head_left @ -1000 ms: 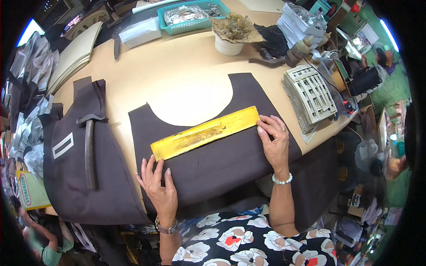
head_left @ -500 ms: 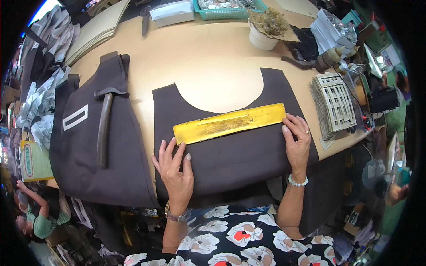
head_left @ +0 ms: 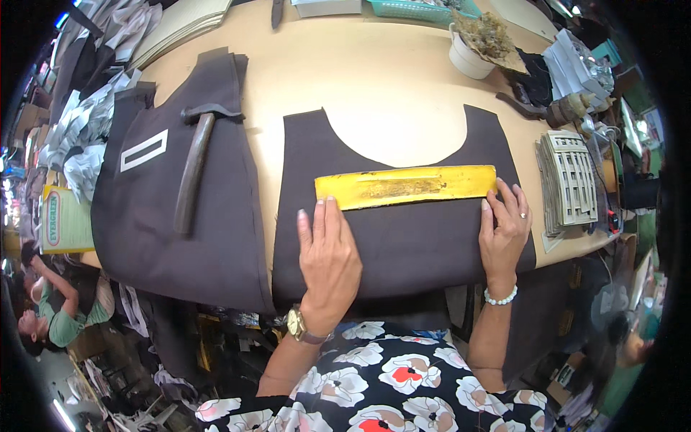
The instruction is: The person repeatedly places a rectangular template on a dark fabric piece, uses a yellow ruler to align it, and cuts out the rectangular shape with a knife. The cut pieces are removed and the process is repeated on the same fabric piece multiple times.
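A long yellow strip-like block (head_left: 407, 189), worn dark along its middle, lies across a dark brown fabric piece (head_left: 410, 245) with a scooped neckline. My left hand (head_left: 330, 252) lies flat, its outstretched fingertips touching the block's lower left corner. At the block's right end, the bent fingers of my right hand (head_left: 506, 230) touch its corner, with the thumb just below the lower edge. To the left, a hammer (head_left: 193, 173) rests on stacked dark fabric pieces (head_left: 227, 216), beside a pale rectangular frame (head_left: 144, 150).
A stack of slotted cards (head_left: 570, 183) stands at right. Behind are a white pot with dried material (head_left: 471, 59), a teal basket (head_left: 425, 10) and a white box (head_left: 327, 8). Crumpled pale material (head_left: 83, 137) lies far left. A person (head_left: 61, 309) is at lower left.
My view has shifted, moving the table's things rightward in the picture. The yellow block lies more level across the fabric. My left hand's fingers have straightened and drawn together.
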### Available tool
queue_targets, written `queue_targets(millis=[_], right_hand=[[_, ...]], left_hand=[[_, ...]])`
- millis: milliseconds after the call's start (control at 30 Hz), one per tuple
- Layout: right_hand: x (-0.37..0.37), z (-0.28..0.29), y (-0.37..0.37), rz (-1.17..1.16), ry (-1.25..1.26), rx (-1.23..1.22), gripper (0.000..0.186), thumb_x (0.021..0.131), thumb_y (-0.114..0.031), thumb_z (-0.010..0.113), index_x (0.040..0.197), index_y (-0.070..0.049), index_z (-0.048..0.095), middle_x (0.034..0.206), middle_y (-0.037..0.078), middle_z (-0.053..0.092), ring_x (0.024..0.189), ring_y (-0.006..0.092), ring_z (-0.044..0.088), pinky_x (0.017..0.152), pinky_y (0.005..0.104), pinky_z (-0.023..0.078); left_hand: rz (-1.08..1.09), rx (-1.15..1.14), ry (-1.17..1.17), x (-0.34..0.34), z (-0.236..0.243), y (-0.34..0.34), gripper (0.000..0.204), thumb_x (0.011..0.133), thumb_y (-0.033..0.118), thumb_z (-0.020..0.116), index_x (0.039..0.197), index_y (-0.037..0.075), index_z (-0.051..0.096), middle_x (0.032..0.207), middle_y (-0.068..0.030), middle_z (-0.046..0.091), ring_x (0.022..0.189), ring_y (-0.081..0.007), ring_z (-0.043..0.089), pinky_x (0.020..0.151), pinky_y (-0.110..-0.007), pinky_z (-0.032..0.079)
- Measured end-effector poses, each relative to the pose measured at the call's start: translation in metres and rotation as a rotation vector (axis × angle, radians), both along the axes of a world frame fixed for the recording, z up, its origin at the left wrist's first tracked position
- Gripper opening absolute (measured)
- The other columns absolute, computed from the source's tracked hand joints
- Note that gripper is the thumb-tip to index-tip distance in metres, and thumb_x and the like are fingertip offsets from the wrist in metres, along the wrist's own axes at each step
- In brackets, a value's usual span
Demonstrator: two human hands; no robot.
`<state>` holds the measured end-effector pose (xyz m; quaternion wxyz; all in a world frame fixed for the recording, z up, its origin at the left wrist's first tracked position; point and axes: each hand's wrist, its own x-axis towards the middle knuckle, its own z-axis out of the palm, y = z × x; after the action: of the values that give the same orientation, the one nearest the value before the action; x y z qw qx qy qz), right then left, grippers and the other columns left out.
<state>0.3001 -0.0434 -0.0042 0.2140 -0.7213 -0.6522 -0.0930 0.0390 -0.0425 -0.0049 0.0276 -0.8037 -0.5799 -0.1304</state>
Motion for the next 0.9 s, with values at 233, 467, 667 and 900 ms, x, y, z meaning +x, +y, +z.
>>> queue_targets(millis=[233, 467, 667, 900], right_hand=[[-0.003, 0.006, 0.002, 0.062, -0.063, -0.102, 0.03, 0.088, -0.023, 0.059, 0.113, -0.006, 0.063, 0.118, 0.012, 0.06, 0.115, 0.0297, 0.051, 0.099, 0.0493, 0.035], [-0.005, -0.004, -0.001, 0.042, -0.011, -0.065, 0.035, 0.087, -0.029, 0.061, 0.114, -0.008, 0.063, 0.122, 0.013, 0.057, 0.114, 0.0307, 0.05, 0.096, 0.053, 0.035], [0.044, 0.03, 0.007, 0.044, 0.211, 0.247, 0.016, 0.083, -0.007, 0.06, 0.096, 0.0, 0.066, 0.092, 0.014, 0.065, 0.088, 0.032, 0.061, 0.082, 0.0394, 0.047], [0.129, 0.057, -0.005, -0.3, 0.173, 0.373, 0.014, 0.084, -0.003, 0.058, 0.093, 0.003, 0.067, 0.092, 0.016, 0.065, 0.087, 0.0321, 0.062, 0.08, 0.0382, 0.047]], left_hand=[[0.014, 0.024, 0.182, 0.018, 0.003, 0.005, 0.049, 0.086, 0.006, 0.047, 0.134, 0.012, 0.049, 0.118, -0.0374, 0.05, 0.112, -0.0477, 0.052, 0.101, -0.052, 0.036], [-0.116, 0.003, 0.096, 0.022, 0.007, 0.015, 0.046, 0.08, 0.004, 0.054, 0.127, 0.005, 0.055, 0.127, -0.0206, 0.052, 0.118, -0.0338, 0.049, 0.101, -0.053, 0.034], [-0.126, 0.02, 0.132, 0.022, 0.009, 0.02, 0.042, 0.079, 0.004, 0.055, 0.121, 0.002, 0.058, 0.122, -0.0173, 0.057, 0.112, -0.0315, 0.053, 0.101, -0.051, 0.035], [-0.158, -0.024, 0.064, 0.02, 0.011, 0.025, 0.041, 0.077, 0.002, 0.055, 0.117, 0.001, 0.06, 0.119, -0.018, 0.058, 0.108, -0.0314, 0.055, 0.098, -0.047, 0.039]])
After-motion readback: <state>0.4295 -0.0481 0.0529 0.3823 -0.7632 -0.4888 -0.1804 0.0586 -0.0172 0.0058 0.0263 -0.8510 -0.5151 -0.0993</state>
